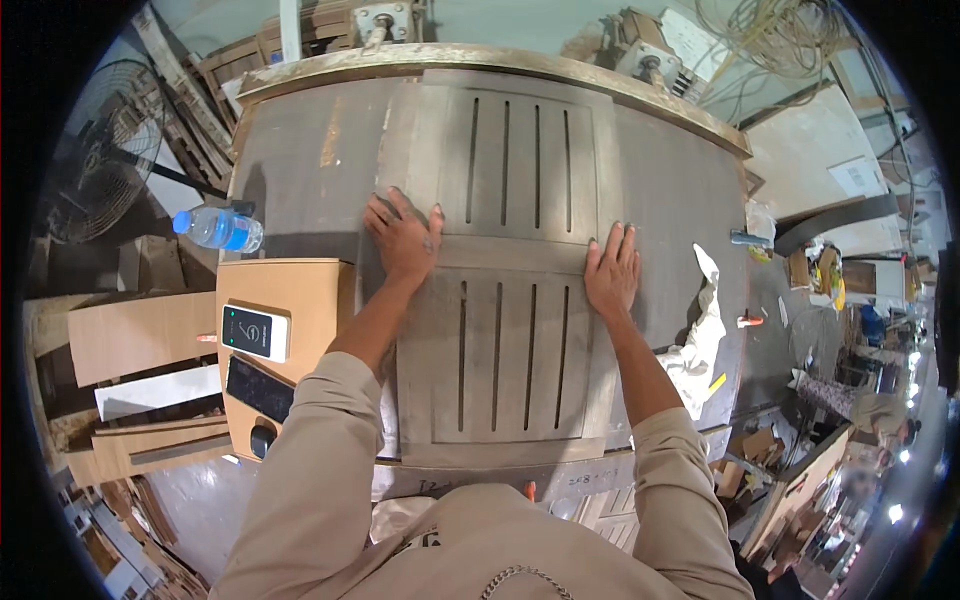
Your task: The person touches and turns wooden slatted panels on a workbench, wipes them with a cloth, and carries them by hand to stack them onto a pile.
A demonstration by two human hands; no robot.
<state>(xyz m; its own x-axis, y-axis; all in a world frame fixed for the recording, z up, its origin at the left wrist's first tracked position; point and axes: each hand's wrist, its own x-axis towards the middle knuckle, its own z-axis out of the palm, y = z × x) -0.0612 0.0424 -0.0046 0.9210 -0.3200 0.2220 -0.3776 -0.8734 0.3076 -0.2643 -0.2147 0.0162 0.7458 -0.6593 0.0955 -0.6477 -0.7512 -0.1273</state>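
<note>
– Grip condition?
– My left grip (405,245) and right grip (613,278) lie spread, fingers unclenched, at opposite edges of the slotted panel (515,254).
– Panel location?
– On the surface (672,185), between and partly beneath them. To steady it well, I'd press both sides evenly.

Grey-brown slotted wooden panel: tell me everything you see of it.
The grey-brown slotted wooden panel is a long rectangle: a plain frame and crossbar around two fields, each with four dark lengthwise slots; whether they pass through is unclear. Its wood-like surface is unevenly toned. It lies flat on the grey worktable, running away from the person. The bare left hand rests at its left edge, the bare right hand at its right.
</note>
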